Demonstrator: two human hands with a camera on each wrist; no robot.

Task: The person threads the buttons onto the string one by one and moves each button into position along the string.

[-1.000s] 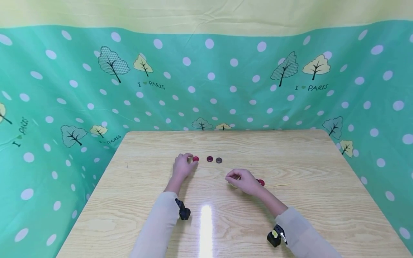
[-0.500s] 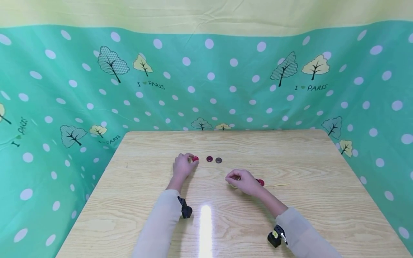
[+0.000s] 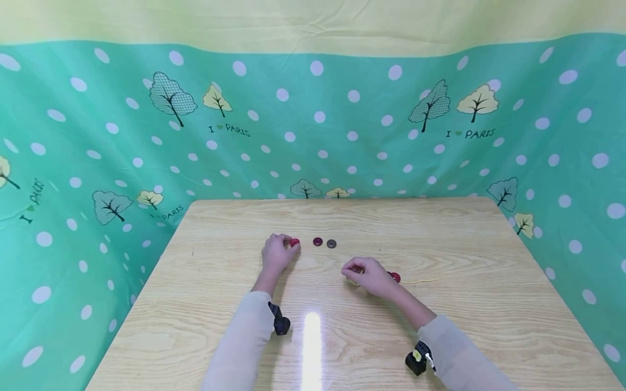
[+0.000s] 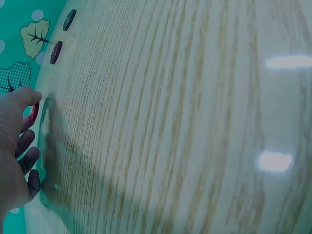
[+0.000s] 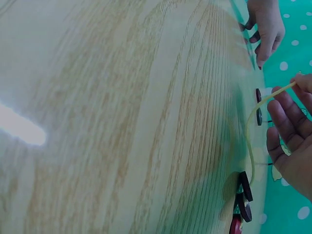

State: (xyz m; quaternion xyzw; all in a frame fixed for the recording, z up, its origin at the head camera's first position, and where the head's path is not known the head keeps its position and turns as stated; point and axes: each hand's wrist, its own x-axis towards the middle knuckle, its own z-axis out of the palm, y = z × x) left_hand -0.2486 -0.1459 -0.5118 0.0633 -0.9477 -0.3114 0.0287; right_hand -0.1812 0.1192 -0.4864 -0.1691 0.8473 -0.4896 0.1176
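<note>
My left hand [image 3: 279, 253] pinches a red button [image 3: 294, 243] between thumb and forefinger; in the left wrist view the red button [image 4: 34, 112] stands on edge in that grip. My right hand [image 3: 369, 274] pinches the end of a yellow cord [image 5: 252, 139] between thumb and forefinger, its other fingers loosely bent. Along the cord, beside the right wrist, lie dark buttons [image 5: 245, 195] and a red button [image 3: 395, 277], threaded close together. The cord's tail [image 3: 423, 281] runs out to the right on the table.
A maroon button [image 3: 318, 241] and a grey-brown button [image 3: 331, 244] lie flat on the wooden table [image 3: 220, 336], just right of the left hand. A green dotted curtain [image 3: 313, 125] hangs behind the table and along its sides.
The left fingers have closed onto the red button, and it has shifted slightly left and tilted into their grip. The right hand and cord have stayed almost still.
</note>
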